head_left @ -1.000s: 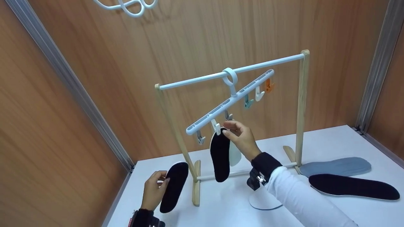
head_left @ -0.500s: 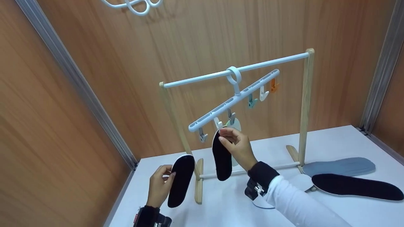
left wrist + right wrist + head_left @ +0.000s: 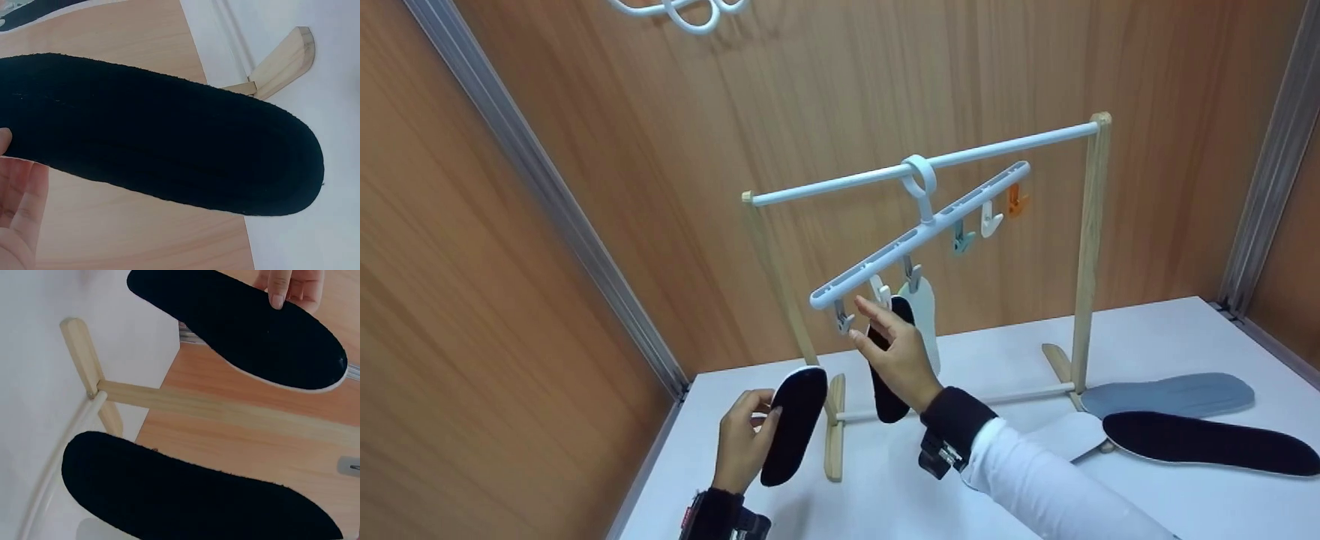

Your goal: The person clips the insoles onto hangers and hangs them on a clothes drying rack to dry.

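Observation:
My left hand [image 3: 742, 442] pinches a black insole [image 3: 795, 427] by its edge, left of the rack; in the left wrist view the thumb lies on the dark face. Fingers spread, my right hand [image 3: 901, 361] is beside the grey clip [image 3: 844, 320] at the near left end of the clip hanger [image 3: 885, 259], with thumb and fingertips apart. It partly covers a second black insole [image 3: 891, 405], which hangs from a white clip [image 3: 879, 289]. Behind that, a pale insole [image 3: 924, 315] hangs from another grey clip [image 3: 913, 276].
The hanger hooks over the rack's white bar [image 3: 1005, 152], between wooden posts [image 3: 1090, 255]. Teal [image 3: 962, 238], white [image 3: 990, 220] and orange [image 3: 1017, 201] clips hold nothing. Blue-grey [image 3: 1170, 394], black [image 3: 1207, 444] and whitish [image 3: 1069, 435] insoles lie on the table at right.
My right hand has let go of the hanging black insole's top and moved left to the end clip. My left hand has raised its insole slightly and shifted right.

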Demonstrator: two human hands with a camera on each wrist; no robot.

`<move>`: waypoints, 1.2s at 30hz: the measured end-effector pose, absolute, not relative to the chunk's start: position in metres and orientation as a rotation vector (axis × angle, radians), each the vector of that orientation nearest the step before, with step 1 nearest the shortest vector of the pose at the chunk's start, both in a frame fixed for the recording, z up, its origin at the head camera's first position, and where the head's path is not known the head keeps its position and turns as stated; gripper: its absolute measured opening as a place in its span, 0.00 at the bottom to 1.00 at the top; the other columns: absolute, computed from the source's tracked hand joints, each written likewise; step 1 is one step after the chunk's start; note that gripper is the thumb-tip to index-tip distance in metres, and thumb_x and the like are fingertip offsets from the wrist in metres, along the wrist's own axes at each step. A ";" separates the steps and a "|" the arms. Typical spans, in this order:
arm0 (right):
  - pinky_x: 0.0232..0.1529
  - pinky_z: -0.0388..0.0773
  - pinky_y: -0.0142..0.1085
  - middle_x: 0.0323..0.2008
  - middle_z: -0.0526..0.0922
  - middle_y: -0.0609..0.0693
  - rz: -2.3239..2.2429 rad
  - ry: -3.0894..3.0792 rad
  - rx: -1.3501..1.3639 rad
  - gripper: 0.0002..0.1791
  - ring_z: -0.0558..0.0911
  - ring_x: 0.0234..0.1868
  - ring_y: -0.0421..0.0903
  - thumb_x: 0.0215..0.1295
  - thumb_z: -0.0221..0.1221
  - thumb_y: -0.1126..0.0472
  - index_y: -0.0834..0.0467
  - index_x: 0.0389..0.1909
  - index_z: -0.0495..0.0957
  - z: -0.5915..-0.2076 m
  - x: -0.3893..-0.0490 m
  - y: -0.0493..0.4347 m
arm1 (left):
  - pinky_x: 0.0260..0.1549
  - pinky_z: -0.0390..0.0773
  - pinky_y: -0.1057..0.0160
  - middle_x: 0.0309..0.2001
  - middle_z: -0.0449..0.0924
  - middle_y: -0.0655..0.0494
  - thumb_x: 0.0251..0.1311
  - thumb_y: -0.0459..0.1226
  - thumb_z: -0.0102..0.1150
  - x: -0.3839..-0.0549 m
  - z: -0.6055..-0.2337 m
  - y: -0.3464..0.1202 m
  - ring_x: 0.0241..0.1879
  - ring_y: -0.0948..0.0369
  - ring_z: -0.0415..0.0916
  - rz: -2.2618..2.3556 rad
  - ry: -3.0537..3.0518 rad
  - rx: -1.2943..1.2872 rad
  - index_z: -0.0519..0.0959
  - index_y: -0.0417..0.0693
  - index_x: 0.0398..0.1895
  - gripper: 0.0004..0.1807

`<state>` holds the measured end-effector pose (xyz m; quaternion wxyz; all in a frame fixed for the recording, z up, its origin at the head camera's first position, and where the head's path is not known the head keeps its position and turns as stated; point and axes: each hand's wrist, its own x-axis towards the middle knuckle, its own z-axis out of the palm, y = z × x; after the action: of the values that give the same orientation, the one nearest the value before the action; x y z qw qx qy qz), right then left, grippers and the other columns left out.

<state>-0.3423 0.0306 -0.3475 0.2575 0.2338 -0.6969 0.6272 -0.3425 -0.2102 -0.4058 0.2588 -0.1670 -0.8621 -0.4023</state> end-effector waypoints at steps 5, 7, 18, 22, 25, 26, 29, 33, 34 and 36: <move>0.62 0.65 0.42 0.61 0.70 0.64 1.687 -1.902 0.584 0.26 0.69 0.63 0.55 0.65 0.56 0.65 0.71 0.62 0.65 -0.346 -0.345 0.022 | 0.32 0.80 0.65 0.34 0.78 0.56 0.54 0.23 0.60 -0.341 -0.407 -0.207 0.35 0.61 0.76 -1.073 -2.293 -0.490 0.79 0.42 0.36 0.09; 0.61 0.67 0.42 0.60 0.72 0.64 1.663 -1.909 0.553 0.26 0.71 0.62 0.55 0.64 0.57 0.65 0.71 0.61 0.66 -0.346 -0.346 0.019 | 0.32 0.80 0.65 0.34 0.78 0.56 0.54 0.23 0.61 -0.341 -0.408 -0.207 0.34 0.60 0.77 -1.066 -2.287 -0.493 0.79 0.42 0.36 0.09; 0.62 0.67 0.44 0.59 0.72 0.63 1.765 -1.919 0.430 0.27 0.71 0.62 0.55 0.63 0.59 0.65 0.70 0.60 0.66 -0.336 -0.353 0.005 | 0.32 0.80 0.65 0.34 0.78 0.55 0.54 0.23 0.61 -0.339 -0.412 -0.204 0.34 0.61 0.76 -1.083 -2.318 -0.462 0.79 0.42 0.36 0.09; 0.64 0.64 0.46 0.60 0.71 0.64 1.871 -1.906 0.471 0.26 0.69 0.63 0.56 0.65 0.58 0.63 0.70 0.61 0.65 -0.335 -0.358 0.007 | 0.31 0.80 0.65 0.34 0.79 0.55 0.53 0.23 0.61 -0.339 -0.412 -0.204 0.34 0.61 0.77 -1.094 -2.307 -0.459 0.79 0.42 0.35 0.09; 0.64 0.63 0.47 0.60 0.72 0.63 1.905 -1.888 0.517 0.25 0.70 0.63 0.56 0.67 0.56 0.61 0.69 0.61 0.66 -0.335 -0.361 0.009 | 0.31 0.80 0.65 0.34 0.78 0.56 0.54 0.23 0.61 -0.340 -0.413 -0.203 0.34 0.61 0.76 -1.103 -2.306 -0.461 0.79 0.42 0.35 0.09; 0.64 0.64 0.46 0.59 0.72 0.63 1.912 -1.881 0.529 0.25 0.70 0.62 0.55 0.67 0.56 0.61 0.68 0.61 0.67 -0.335 -0.361 0.010 | 0.31 0.80 0.65 0.34 0.78 0.56 0.54 0.23 0.61 -0.340 -0.414 -0.203 0.34 0.61 0.76 -1.108 -2.306 -0.463 0.79 0.42 0.35 0.09; 0.64 0.65 0.44 0.59 0.73 0.61 1.943 -1.859 0.561 0.23 0.71 0.62 0.53 0.69 0.53 0.60 0.68 0.61 0.67 -0.334 -0.362 0.012 | 0.31 0.80 0.65 0.34 0.78 0.56 0.54 0.23 0.61 -0.341 -0.415 -0.201 0.34 0.61 0.76 -1.117 -2.304 -0.479 0.79 0.43 0.35 0.09; 0.65 0.62 0.44 0.62 0.71 0.60 2.004 -1.854 0.594 0.23 0.68 0.64 0.52 0.73 0.47 0.59 0.67 0.63 0.65 -0.336 -0.363 0.016 | 0.31 0.80 0.65 0.34 0.79 0.56 0.54 0.23 0.61 -0.342 -0.416 -0.198 0.34 0.61 0.77 -1.126 -2.293 -0.502 0.79 0.43 0.35 0.09; 0.66 0.61 0.44 0.63 0.70 0.60 2.012 -1.860 0.600 0.23 0.67 0.65 0.52 0.73 0.46 0.58 0.67 0.64 0.64 -0.336 -0.363 0.017 | 0.31 0.80 0.65 0.34 0.79 0.56 0.53 0.23 0.61 -0.342 -0.416 -0.197 0.34 0.61 0.77 -1.129 -2.289 -0.506 0.79 0.43 0.35 0.09; 0.66 0.60 0.44 0.64 0.68 0.59 2.039 -1.865 0.612 0.23 0.66 0.66 0.51 0.74 0.45 0.58 0.67 0.64 0.63 -0.336 -0.364 0.018 | 0.31 0.80 0.64 0.34 0.78 0.56 0.54 0.23 0.61 -0.342 -0.416 -0.195 0.34 0.61 0.77 -1.132 -2.288 -0.515 0.79 0.42 0.35 0.09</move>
<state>-0.3639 0.0182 -0.3361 0.1550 0.2136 -0.6510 0.7117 -0.3421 -0.1952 -0.4156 0.2653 -0.1908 -0.8472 -0.4190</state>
